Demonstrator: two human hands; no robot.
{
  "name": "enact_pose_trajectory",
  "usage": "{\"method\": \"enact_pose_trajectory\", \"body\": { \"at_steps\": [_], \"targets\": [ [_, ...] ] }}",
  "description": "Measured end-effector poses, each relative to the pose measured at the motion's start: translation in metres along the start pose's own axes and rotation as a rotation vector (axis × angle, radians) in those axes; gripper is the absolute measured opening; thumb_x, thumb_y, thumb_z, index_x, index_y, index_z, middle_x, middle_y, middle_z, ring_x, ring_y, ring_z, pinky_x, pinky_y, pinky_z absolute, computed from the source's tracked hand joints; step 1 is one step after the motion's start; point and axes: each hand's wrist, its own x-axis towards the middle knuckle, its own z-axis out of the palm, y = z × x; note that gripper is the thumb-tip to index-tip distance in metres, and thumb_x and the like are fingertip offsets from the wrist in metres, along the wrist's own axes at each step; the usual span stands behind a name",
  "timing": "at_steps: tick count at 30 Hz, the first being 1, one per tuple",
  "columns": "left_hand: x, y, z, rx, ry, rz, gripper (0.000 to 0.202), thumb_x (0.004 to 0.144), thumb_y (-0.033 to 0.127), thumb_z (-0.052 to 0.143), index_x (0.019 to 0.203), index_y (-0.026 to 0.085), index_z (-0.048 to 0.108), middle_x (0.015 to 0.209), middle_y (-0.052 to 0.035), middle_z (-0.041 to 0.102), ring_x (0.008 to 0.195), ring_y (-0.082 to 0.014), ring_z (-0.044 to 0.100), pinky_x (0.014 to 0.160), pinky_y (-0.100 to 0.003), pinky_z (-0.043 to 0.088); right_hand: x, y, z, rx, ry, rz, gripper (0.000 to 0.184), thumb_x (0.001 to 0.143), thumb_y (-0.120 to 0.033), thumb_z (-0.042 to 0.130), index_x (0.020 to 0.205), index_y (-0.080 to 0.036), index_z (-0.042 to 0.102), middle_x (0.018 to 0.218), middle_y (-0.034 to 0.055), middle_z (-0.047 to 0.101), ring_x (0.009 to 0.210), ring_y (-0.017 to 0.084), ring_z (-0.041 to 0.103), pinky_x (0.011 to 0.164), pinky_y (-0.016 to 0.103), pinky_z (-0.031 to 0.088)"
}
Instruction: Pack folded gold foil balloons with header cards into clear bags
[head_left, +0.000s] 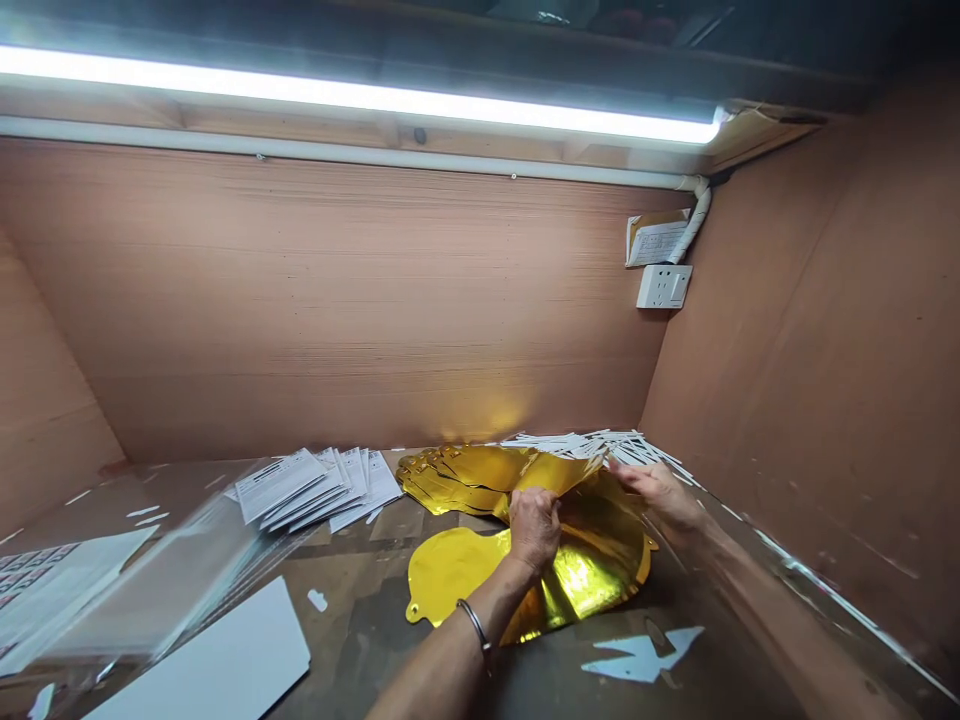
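A flat, shiny gold foil balloon [592, 560] lies on the work surface, with small holed tabs at its edge. My left hand [534, 530] is closed on a fold of it near the middle, and a bracelet is on that wrist. The fingers of my right hand [664, 492] pinch its raised upper right edge. Behind my left hand is a pile of similar gold foil balloons [457, 475], overlapping one another. A matte yellow rounded part [454, 570] sticks out to the left; whether it belongs to the held balloon is hidden by my hand.
Folded printed papers [300, 490] are fanned out left of the foil. Clear plastic bags [180, 570], a printed sheet [52, 580] and a white card [217, 660] lie farther left. White strips [600, 443] line the back right. A cut white scrap [641, 655] lies in front.
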Motion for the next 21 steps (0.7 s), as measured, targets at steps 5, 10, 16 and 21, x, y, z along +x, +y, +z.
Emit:
{"method": "enact_pose_trajectory", "body": {
  "at_steps": [5,10,16,21],
  "targets": [
    [0.000,-0.002,0.005,0.004,-0.009,-0.003,0.021,0.076,0.015,0.045,0.070,0.017,0.065,0.072,-0.0080,0.062,0.073,-0.0195,0.054,0.068,-0.029,0.033,0.005,0.015,0.004,0.071,-0.002,0.027,0.029,0.050,-0.039,0.072,0.054,-0.014,0.059,0.047,-0.0013,0.058,0.045,0.013,0.053,0.044,0.024,0.041],
    [-0.001,-0.002,0.007,-0.029,0.018,-0.025,0.019,0.072,0.011,0.046,0.064,0.016,0.062,0.066,-0.0062,0.060,0.068,-0.0178,0.054,0.063,-0.027,0.033,0.008,0.023,0.009,0.104,0.075,0.030,0.034,0.045,-0.040,0.075,0.055,-0.015,0.054,0.049,-0.0029,0.058,0.045,0.013,0.053,0.044,0.024,0.042],
    [0.009,-0.012,-0.022,-0.148,0.192,-0.088,0.019,0.062,0.006,0.049,0.046,0.015,0.050,0.049,-0.0003,0.050,0.053,-0.0124,0.048,0.052,-0.022,0.032,0.022,0.059,-0.007,0.010,0.159,0.086,0.036,0.055,-0.047,0.068,0.060,-0.015,0.054,0.052,-0.0013,0.059,0.047,0.014,0.055,0.043,0.024,0.042],
    [0.046,-0.056,-0.138,-0.261,0.607,-0.198,0.016,0.069,0.014,0.044,0.054,0.013,0.049,0.048,0.0027,0.046,0.047,-0.0084,0.043,0.047,-0.019,0.033,0.041,0.113,-0.017,-0.231,0.296,0.185,0.032,0.076,-0.035,0.056,0.055,-0.013,0.047,0.044,-0.0088,0.043,0.036,0.004,0.040,0.036,0.017,0.033]
  ]
}}
